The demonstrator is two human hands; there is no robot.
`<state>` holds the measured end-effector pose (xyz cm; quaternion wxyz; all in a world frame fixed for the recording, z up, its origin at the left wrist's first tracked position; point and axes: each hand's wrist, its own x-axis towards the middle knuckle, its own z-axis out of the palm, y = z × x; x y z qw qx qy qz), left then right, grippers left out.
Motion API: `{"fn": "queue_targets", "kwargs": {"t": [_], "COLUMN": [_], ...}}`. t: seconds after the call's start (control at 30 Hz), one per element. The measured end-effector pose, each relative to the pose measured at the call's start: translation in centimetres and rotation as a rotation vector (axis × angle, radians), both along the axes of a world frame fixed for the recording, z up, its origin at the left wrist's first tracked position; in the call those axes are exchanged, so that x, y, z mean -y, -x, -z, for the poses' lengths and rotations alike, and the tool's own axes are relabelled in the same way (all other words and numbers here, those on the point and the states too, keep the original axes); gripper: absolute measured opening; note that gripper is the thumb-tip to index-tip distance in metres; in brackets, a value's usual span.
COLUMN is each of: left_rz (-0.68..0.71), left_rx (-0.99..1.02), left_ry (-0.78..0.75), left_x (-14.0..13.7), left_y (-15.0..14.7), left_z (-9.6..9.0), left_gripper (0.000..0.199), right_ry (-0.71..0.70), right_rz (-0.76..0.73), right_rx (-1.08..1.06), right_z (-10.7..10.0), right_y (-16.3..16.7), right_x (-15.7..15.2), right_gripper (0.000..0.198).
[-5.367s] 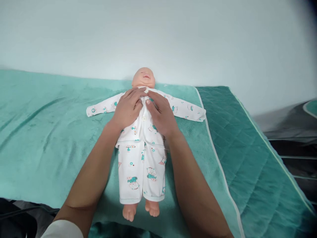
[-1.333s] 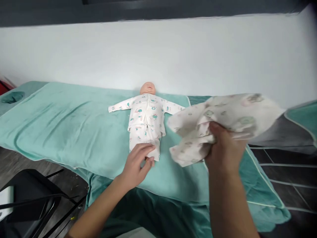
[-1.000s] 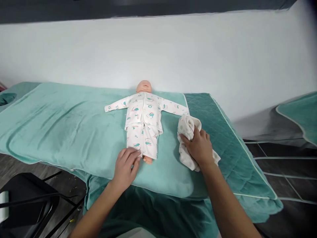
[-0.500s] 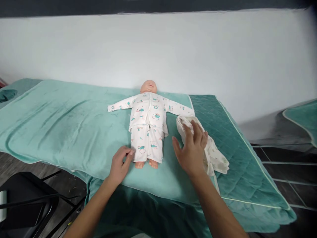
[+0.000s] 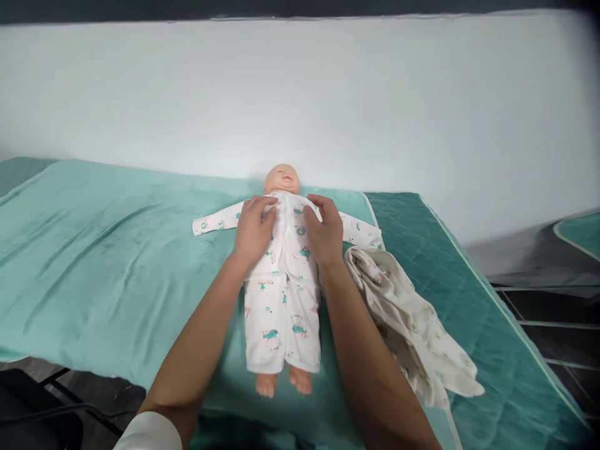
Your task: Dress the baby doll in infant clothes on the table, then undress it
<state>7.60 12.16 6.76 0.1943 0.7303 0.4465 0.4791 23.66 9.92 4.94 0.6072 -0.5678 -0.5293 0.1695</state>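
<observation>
A baby doll lies on its back, dressed in a white printed shirt and matching trousers. Its bare feet stick out below the trouser legs, and both sleeves stretch out sideways. My left hand is over the left side of the shirt's chest, thumb apart from the curved fingers. Across from it, my right hand is over the other side in a similar pose. Both are at the shirt, with no fabric visibly pinched. Beside my right forearm lies a crumpled cream patterned cloth garment.
A light green cover lies under the doll, over a darker quilted cover on the right. Behind the bed rises a white wall. A black chair stands at lower left, and metal bars are at right.
Both hands have moved up to the doll's chest, the left from beside the trouser leg, the right from the cream garment. The view has shifted closer.
</observation>
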Motion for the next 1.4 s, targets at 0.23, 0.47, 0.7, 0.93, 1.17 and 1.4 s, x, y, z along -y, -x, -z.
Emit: {"fn": "queue_targets", "kwargs": {"t": [0.23, 0.47, 0.7, 0.93, 1.17, 1.4], "left_rz": [0.104, 0.121, 0.072, 0.087, 0.072, 0.071], "left_rx": [-0.152, -0.141, -0.126, -0.125, -0.114, -0.113], "left_ry": [0.065, 0.07, 0.078, 0.087, 0.113, 0.113], "left_x": [-5.0, -4.4, -4.4, -4.5, -4.4, -4.4], "left_y": [-2.4, -2.1, -2.2, -2.1, -2.2, -2.2], "left_z": [0.5, 0.6, 0.6, 0.7, 0.7, 0.8], "left_gripper": [0.029, 0.033, 0.031, 0.033, 0.033, 0.032], "right_ry": [0.091, 0.063, 0.108, 0.124, 0.128, 0.124], "right_rz": [-0.26, -0.274, -0.24, -0.297, -0.24, -0.226], "right_rx": [0.011, 0.102, 0.135, 0.292, 0.134, 0.131], "right_z": [0.6, 0.9, 0.4, 0.2, 0.4, 0.3], "right_y": [-1.8, -1.9, -1.6, -1.8, -1.4, -1.2], "right_x": [-3.1, -2.7, -2.4, -2.3, -2.3, -2.1], "right_gripper": [0.027, 0.023, 0.026, 0.034, 0.029, 0.028]}}
